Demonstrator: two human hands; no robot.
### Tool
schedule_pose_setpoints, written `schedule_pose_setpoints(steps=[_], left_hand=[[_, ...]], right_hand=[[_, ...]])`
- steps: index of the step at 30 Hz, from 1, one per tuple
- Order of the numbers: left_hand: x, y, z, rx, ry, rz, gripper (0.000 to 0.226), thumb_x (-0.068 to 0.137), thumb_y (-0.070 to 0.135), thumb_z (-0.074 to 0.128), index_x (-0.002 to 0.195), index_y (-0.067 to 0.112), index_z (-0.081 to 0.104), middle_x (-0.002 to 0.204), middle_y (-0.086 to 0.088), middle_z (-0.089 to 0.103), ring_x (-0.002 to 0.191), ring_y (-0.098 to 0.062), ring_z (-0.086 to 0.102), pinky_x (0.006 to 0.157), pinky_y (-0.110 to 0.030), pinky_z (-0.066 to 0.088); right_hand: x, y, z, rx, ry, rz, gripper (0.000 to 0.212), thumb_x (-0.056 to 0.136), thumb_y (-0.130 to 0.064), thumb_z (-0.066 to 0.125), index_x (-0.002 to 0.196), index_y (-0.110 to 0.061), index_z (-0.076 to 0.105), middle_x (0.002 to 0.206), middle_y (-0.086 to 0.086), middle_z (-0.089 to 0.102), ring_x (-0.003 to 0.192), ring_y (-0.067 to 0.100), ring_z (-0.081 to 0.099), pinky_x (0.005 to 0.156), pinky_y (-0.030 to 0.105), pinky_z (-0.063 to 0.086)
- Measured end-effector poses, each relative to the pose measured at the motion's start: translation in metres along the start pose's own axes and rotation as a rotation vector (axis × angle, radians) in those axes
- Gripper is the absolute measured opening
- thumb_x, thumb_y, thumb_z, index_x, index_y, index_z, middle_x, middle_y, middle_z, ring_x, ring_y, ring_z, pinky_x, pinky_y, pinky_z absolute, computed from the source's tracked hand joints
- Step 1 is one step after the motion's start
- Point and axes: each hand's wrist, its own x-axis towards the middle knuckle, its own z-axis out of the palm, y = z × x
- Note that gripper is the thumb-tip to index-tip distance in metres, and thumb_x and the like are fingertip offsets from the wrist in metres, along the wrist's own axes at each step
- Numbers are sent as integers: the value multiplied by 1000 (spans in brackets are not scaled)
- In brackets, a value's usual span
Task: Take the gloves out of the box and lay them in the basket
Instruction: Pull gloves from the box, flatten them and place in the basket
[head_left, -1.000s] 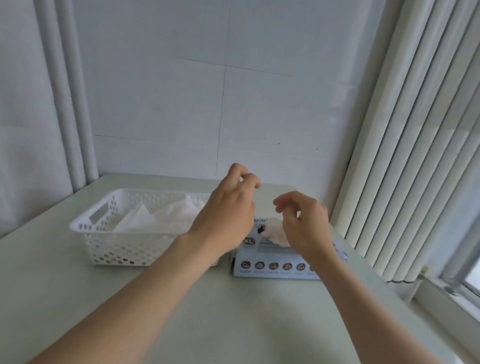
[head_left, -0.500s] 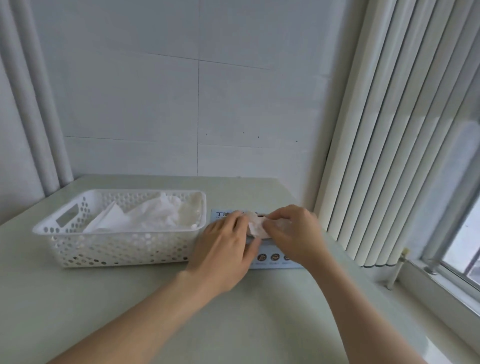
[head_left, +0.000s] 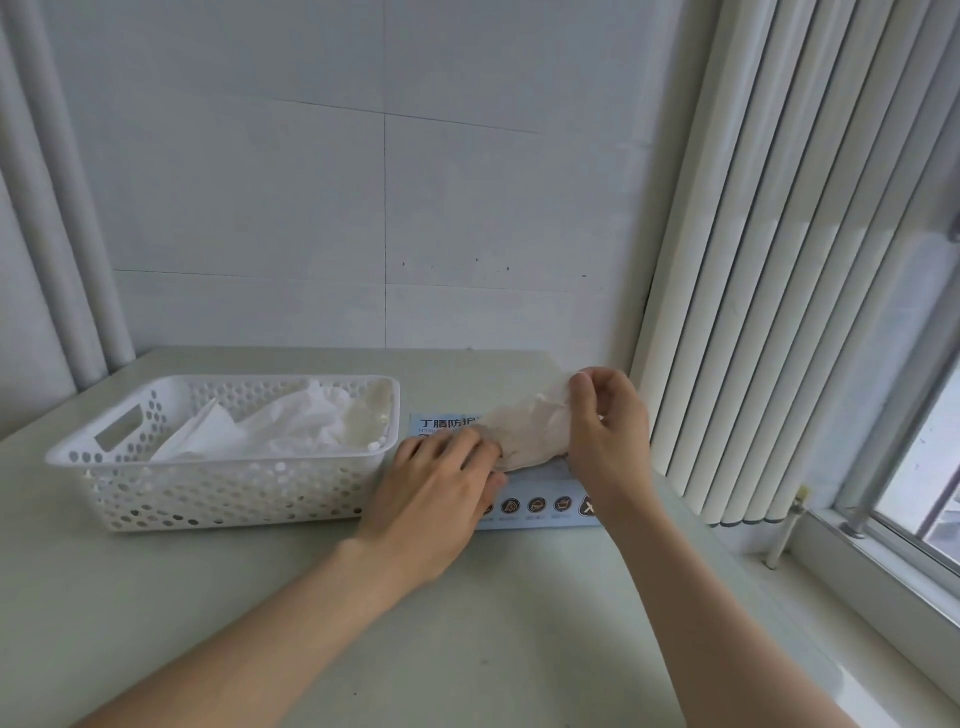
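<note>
Your right hand pinches a pale, translucent glove between thumb and curled fingers, above the light-blue box at the right side of the table. The glove stretches down and to the left from that pinch. Its lower end reaches the box top, where the fingertips of your left hand meet it. That left hand lies palm-down on the box, fingers straight and close together, pressing on the lid; whether they also catch the glove's end cannot be told. The box sits just right of the white perforated basket, the two nearly touching. Inside the basket, crumpled white gloves are heaped toward its middle and right end. Pictograms run along the box's near face, and printed characters show on its top, partly covered by the glove. Vertical blinds hang at the right, beside a window. A panelled wall stands at the table's far edge.
</note>
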Motion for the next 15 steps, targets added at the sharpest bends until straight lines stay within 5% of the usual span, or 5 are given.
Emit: schedule_pose_setpoints(steps=[5, 10, 13, 15], left_hand=[[1, 2, 0, 39, 16, -6, 41, 111, 43, 29, 121, 24, 65, 120, 7, 65, 112, -22, 63, 91, -38, 50], [2, 3, 2, 12, -13, -8, 41, 112, 43, 31, 121, 25, 67, 117, 6, 65, 110, -22, 62, 92, -38, 50], [4, 7, 0, -20, -42, -28, 45, 111, 44, 29, 122, 25, 68, 118, 3, 65, 109, -23, 63, 93, -38, 51], [6, 10, -4, -43, -85, -54, 51, 110, 46, 21, 125, 26, 65, 123, 4, 62, 113, -22, 62, 98, -37, 48]], right_hand=[[-1, -6, -1, -16, 145, -119, 13, 109, -23, 54, 99, -24, 61, 91, -15, 66, 88, 6, 60, 74, 22, 46], [-3, -10, 0, -32, 270, -204, 12, 113, -22, 47, 105, -19, 56, 82, -11, 62, 71, 12, 55, 70, 38, 47], [-9, -21, 0, -116, 283, -429, 10, 113, -17, 44, 106, -19, 51, 76, -6, 54, 62, 15, 48, 60, 29, 37], [-15, -32, 3, -149, 302, -589, 9, 112, -14, 47, 107, -20, 51, 83, -7, 56, 70, 19, 52, 66, 29, 40]])
